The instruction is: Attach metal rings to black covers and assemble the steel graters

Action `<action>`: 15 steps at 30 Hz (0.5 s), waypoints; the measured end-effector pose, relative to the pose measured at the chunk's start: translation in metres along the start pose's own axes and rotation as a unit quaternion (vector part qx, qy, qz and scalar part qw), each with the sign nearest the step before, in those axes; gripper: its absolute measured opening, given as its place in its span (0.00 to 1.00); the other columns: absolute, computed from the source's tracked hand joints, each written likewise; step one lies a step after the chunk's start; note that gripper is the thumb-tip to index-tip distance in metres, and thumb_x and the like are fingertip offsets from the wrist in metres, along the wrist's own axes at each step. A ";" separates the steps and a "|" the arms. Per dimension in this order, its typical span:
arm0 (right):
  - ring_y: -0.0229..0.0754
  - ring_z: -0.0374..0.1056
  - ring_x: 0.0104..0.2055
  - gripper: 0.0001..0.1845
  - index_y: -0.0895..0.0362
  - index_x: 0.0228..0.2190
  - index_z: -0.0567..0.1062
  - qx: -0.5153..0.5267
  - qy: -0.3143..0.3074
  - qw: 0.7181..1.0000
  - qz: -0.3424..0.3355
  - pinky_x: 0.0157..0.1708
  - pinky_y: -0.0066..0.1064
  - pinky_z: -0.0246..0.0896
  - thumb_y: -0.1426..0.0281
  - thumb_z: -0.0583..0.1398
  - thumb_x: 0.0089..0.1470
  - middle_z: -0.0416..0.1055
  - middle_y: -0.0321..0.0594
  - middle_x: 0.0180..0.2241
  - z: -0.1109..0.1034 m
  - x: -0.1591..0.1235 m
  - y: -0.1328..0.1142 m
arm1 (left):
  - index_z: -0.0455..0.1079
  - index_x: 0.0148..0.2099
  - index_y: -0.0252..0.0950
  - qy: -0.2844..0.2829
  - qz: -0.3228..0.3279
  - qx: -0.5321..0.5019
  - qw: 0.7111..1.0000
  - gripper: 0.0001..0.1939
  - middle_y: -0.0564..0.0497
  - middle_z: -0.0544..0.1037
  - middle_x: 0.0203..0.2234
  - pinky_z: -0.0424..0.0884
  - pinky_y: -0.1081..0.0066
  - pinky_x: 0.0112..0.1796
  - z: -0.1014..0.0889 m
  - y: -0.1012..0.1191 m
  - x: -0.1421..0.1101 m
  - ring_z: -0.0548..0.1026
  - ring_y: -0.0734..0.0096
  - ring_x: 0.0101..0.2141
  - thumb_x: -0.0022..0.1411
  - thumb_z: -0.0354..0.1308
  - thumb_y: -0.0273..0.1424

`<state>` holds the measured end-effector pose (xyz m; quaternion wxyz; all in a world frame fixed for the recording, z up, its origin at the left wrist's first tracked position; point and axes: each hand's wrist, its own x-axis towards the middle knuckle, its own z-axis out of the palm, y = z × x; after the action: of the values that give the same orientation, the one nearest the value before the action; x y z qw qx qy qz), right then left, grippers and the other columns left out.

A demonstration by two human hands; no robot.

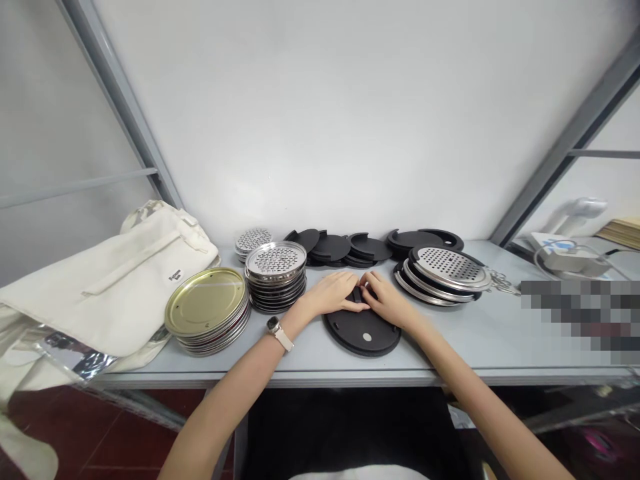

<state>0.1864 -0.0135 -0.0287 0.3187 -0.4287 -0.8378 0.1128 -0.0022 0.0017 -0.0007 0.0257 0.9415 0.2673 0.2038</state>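
Note:
A round black plate [345,337] lies flat on the table in front of me, with a pale round spot near its front edge. At its far side, my left hand [334,293] curls around a small black piece [357,295], thumb toward me and fingers behind. From the other side, my right hand [385,299] closes its bent fingers on the same piece. The two hands nearly meet there, and they hide much of the piece and the plate's far rim. Close to my left hand stands a stack of round metal graters [277,260] with black pieces beneath.
Left of it are stacked gold-coloured round lids [207,303] and a white bag [115,280]. Black round holders [330,247] line the wall behind. Perforated metal discs [450,267] are piled at right beside metal pieces [503,282]. A white device with cables [567,257] sits farther right.

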 end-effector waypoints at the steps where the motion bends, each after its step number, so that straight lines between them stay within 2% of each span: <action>1: 0.44 0.64 0.36 0.04 0.54 0.34 0.62 0.003 0.003 1.000 -0.003 0.39 0.37 0.62 0.73 0.49 0.58 0.63 0.42 0.36 0.000 0.000 0.000 | 0.64 0.42 0.34 0.001 0.001 0.003 1.000 0.20 0.44 0.73 0.36 0.68 0.62 0.42 0.000 0.000 0.000 0.73 0.57 0.40 0.59 0.58 0.47; 6: 0.44 0.64 0.37 0.04 0.54 0.35 0.61 0.022 0.010 1.000 -0.008 0.39 0.37 0.63 0.74 0.49 0.57 0.65 0.42 0.35 -0.001 0.000 -0.002 | 0.65 0.44 0.34 -0.006 -0.008 0.009 1.000 0.21 0.44 0.74 0.39 0.68 0.62 0.44 0.002 -0.002 0.001 0.72 0.57 0.43 0.59 0.58 0.47; 15: 0.43 0.62 0.35 0.05 0.54 0.33 0.59 0.021 0.007 1.000 -0.002 0.38 0.35 0.61 0.76 0.49 0.56 0.64 0.40 0.34 -0.001 0.001 -0.003 | 0.64 0.43 0.35 -0.011 -0.028 -0.008 1.000 0.19 0.46 0.73 0.37 0.68 0.63 0.42 0.002 -0.003 0.002 0.72 0.59 0.40 0.58 0.60 0.45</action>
<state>0.1849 -0.0151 -0.0258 0.3336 -0.4212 -0.8339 0.1265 -0.0013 0.0055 -0.0025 0.0415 0.9357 0.2912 0.1949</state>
